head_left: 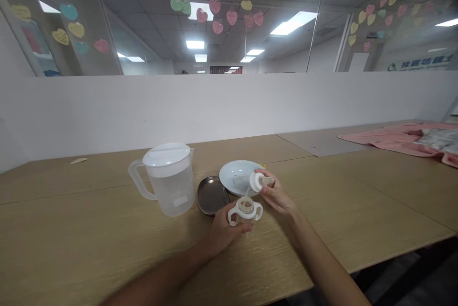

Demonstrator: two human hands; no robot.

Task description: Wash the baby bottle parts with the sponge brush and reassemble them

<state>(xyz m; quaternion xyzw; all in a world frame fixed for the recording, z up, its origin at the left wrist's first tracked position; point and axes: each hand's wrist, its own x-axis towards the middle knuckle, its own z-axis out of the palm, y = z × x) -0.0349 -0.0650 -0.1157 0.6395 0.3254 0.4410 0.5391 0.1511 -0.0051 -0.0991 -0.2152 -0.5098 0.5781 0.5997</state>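
Observation:
In my left hand (pixel 223 229) is a small clear baby bottle (pixel 246 205) with a white two-handled collar; its mouth is uncovered and faces up. My right hand (pixel 277 195) grips the bottle's nipple cap (pixel 259 181), a white ring with a clear teat, tilted on its side just above and to the right of the bottle. A thin pale straw (pixel 247 191) seems to run from the cap toward the bottle's mouth. Behind the hands stands a white oval bowl (pixel 229 172). A dark metal tray (pixel 212 195) lies left of it, close to my left hand.
A translucent lidded pitcher (pixel 175 191) stands on the wooden table (pixel 89 244), left of the tray. A pink cloth (pixel 386 137) is spread at the far right. Behind the table rises a white partition (pixel 143 110) with glass above. The table's front edge runs at lower right.

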